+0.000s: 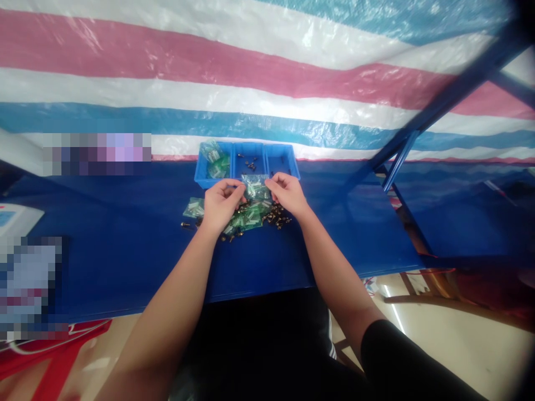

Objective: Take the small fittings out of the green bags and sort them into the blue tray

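Note:
Between my two hands, a small clear plastic bag (pixel 256 186) with pale pieces inside is stretched out by its sides. My left hand (pixel 223 203) pinches its left edge, and my right hand (pixel 287 193) pinches the right edge. Below the bag lies a pile of green-tinted bags (pixel 249 217), partly covered by my left hand. Dark and brassy screws (pixel 279 217) are heaped by my right hand, and a few more lie in front of the pile. Another small bag (pixel 194 208) rests left of my left hand.
Behind my hands stands a blue three-part bin (pixel 200 171); its left part holds green-tinted bags (pixel 216 161), its middle part several screws (pixel 251 164). A blue metal frame post (pixel 434 103) slants at the right. The blue table's front edge (pixel 259 295) is close to my body.

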Demonstrator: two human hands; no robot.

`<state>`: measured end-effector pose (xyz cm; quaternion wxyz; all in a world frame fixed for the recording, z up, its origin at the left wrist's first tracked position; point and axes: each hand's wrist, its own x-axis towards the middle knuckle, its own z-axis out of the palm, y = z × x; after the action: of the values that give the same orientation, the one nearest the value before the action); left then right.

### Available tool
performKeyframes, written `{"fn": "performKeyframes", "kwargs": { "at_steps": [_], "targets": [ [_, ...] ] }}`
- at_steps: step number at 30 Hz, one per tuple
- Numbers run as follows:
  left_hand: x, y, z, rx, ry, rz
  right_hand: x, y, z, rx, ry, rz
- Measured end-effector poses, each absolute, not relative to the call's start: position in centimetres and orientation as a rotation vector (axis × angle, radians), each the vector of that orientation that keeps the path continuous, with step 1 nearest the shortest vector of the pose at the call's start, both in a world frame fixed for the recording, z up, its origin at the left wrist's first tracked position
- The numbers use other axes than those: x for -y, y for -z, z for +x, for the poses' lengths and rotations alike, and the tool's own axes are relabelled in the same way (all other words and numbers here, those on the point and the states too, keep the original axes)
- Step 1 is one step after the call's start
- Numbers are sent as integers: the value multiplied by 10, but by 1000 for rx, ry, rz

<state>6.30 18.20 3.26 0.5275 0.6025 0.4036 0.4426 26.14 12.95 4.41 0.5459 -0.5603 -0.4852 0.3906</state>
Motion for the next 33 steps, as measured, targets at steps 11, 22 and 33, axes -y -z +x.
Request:
{"fn": "performKeyframes", "kwargs": {
  "at_steps": [11, 22, 33],
  "targets": [
    [-182, -33, 63, -960, -1054, 1480, -130, -40, 263, 1173, -892, -1323],
    [-181, -34, 64, -959, -1053, 1466, -130, -41, 263, 1177, -880, -1308],
    [-179, -37, 64, -955, -1051, 1448, -130, -44, 262, 1122, -939, -1340]
  ]
}}
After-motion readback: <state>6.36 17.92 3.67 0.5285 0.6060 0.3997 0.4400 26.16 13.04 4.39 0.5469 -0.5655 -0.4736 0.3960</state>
